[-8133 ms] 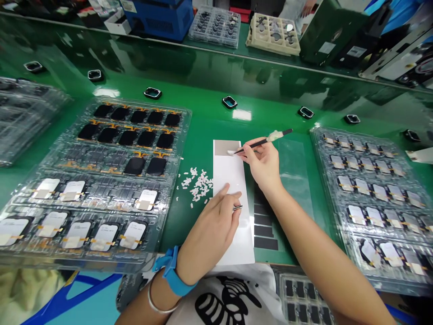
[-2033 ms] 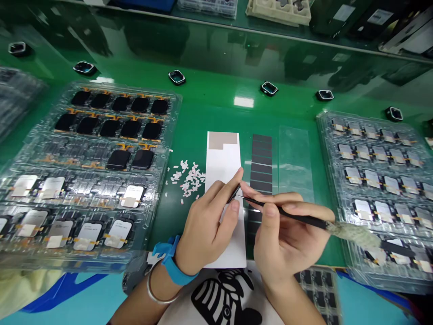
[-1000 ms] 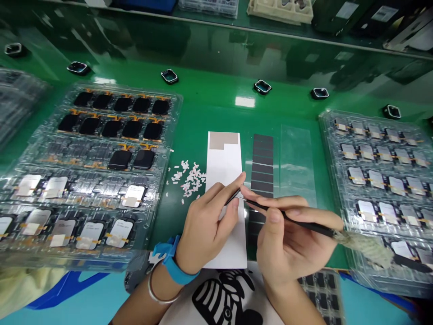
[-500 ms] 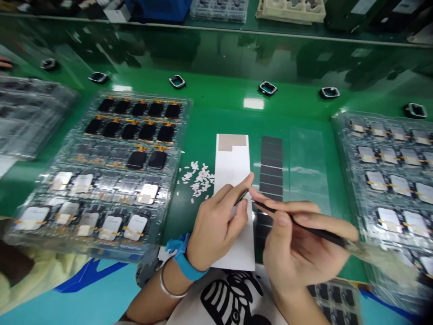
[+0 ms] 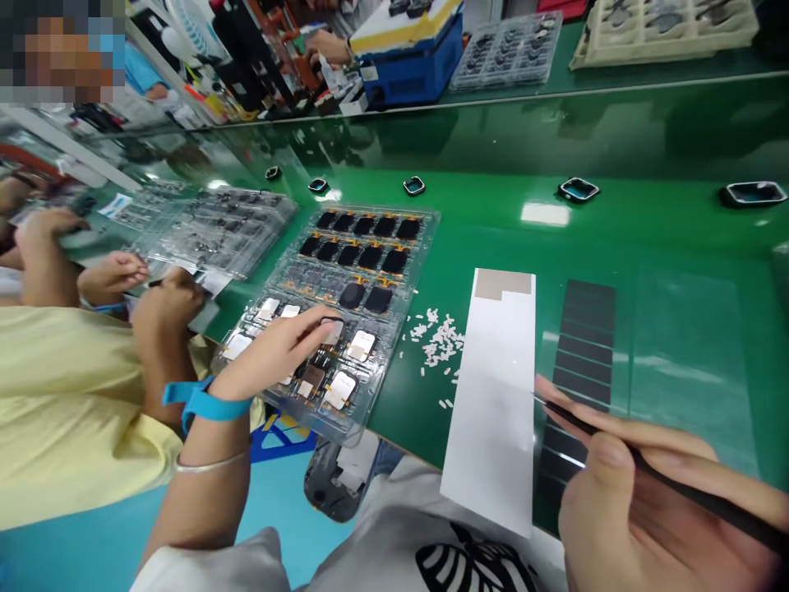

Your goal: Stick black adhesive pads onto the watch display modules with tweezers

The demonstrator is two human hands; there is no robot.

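So the left hand (image 5: pixel 280 355) is over at the clear plastic tray (image 5: pixel 377 374) on the counter (image 5: pixel 481 230), its grip nearly closed at a small pale-backed screen module (image 5: pixel 334 332), second row up from the near edge. Can't tell if it's properly pinched or just touched, or whether the module is fully down in its pocket, because the hand hides part of it. I'd bet it's light, stiff, slick and pretty fragile, and those thin orange ribbons (image 5: pixel 358 280) like the ones on its neighbours would probably tear if tugged. I'd hold it by opposite edges, away from any ribbon, no pressing mid-face. Right hand (image 5: pixel 666 514) has its grip closed round a slim black tool (image 5: pixel 708 498), tip by the white card's (image 5: pixel 493 386) edge. Probably light too, but that fine point could scratch a screen.
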